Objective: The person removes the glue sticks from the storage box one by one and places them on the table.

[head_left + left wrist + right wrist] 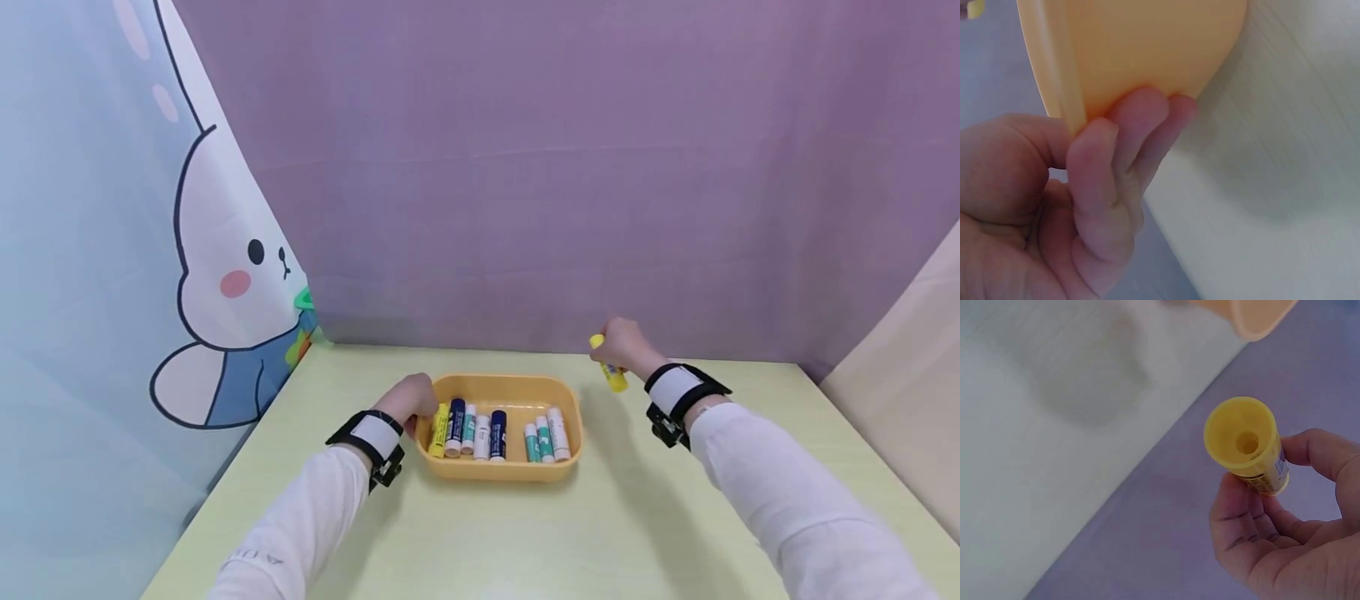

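Note:
In the head view, my left hand point(415, 397) grips the left end of a yellow-orange plastic basket point(498, 472). The left wrist view shows its thumb and fingers point(1092, 181) pinching the basket's rim and wall point(1154, 44). My right hand point(632, 346) is raised beyond the basket's right end, holding a yellow glue stick point(615, 380) tilted between thumb and fingers. Its hollow round end point(1229, 434) faces the right wrist camera. Inside the basket, a yellow glue stick point(438, 433) lies leftmost, beside navy point(498, 435), white point(482, 439) and teal-labelled ones point(468, 427).
On the basket's right side lie a white glue stick point(558, 433) and two teal ones point(544, 440), with a gap separating them from the left group. The pale table point(480, 533) ends at a purple curtain point(525, 208). A bunny-print cloth point(225, 292) hangs left.

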`<move>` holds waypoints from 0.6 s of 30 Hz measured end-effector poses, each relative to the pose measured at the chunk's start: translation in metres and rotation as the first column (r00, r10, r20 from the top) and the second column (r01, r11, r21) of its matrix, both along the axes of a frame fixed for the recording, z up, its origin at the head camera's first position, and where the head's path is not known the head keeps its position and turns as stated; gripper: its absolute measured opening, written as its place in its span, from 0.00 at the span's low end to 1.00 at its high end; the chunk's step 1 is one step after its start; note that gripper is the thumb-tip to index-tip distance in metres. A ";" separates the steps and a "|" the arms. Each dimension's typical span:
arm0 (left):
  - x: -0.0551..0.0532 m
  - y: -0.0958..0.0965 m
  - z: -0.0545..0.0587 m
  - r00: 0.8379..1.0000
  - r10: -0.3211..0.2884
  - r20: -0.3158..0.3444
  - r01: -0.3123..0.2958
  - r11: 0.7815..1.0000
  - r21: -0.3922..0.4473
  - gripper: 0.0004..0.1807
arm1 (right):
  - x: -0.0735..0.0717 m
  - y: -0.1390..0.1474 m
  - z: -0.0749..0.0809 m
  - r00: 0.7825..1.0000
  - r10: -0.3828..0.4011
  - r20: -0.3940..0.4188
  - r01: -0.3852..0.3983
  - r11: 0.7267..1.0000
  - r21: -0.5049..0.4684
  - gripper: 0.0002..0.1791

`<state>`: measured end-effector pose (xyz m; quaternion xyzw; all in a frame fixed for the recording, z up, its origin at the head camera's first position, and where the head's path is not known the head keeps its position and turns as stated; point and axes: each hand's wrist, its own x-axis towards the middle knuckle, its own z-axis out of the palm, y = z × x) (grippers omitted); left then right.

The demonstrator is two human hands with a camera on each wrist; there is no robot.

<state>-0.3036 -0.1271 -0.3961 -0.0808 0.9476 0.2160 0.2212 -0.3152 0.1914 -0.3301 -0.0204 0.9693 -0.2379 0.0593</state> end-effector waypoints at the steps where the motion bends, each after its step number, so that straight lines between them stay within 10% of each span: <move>1: 0.000 0.000 0.000 1.000 -0.001 0.000 0.001 1.000 -0.004 0.16 | 0.000 0.004 -0.003 1.000 -0.009 0.002 0.009 1.000 0.004 0.15; 18: 0.000 -0.005 0.000 0.999 0.033 -0.011 -0.033 0.999 0.009 0.15 | -0.003 0.037 -0.066 0.995 -0.094 0.031 0.093 0.995 0.031 0.22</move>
